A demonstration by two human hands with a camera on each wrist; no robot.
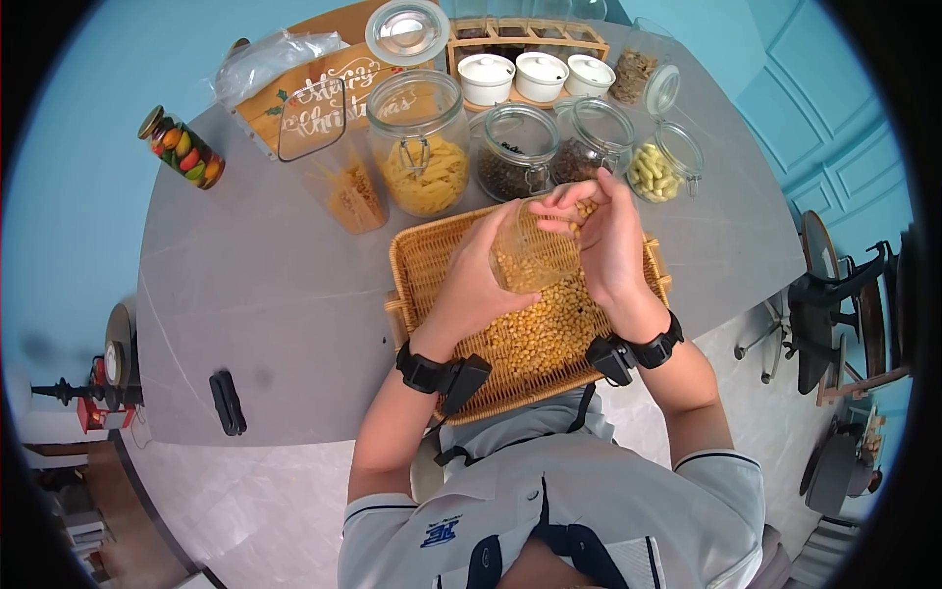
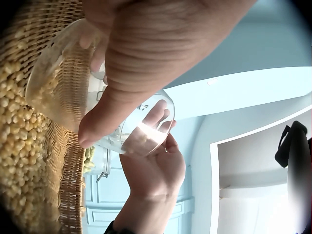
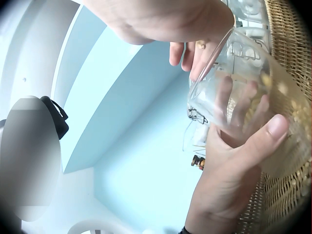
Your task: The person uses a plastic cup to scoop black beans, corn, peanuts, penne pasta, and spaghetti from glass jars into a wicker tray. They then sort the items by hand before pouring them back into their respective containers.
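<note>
A clear container (image 1: 530,257) is held tilted above a wicker basket (image 1: 417,260). My left hand (image 1: 469,285) grips it round the side, thumb across the near wall. In the right wrist view, fingers of the left hand (image 3: 234,161) show through the clear wall, and some yellow kernels lie inside. My right hand (image 1: 615,245) is cupped at the container's mouth, fingers bent towards it, with a few corn kernels (image 1: 586,208) in it. Loose corn kernels (image 1: 545,334) cover much of the basket's bottom, below both hands.
Behind the basket stand a pasta jar (image 1: 424,172), jars of dark contents (image 1: 515,172), a small jar of pale green pieces (image 1: 655,175) and a tall clear container (image 1: 343,191). White lidded pots (image 1: 486,79) stand farther back. A bottle (image 1: 183,149) is at left, a black object (image 1: 227,402) near the edge.
</note>
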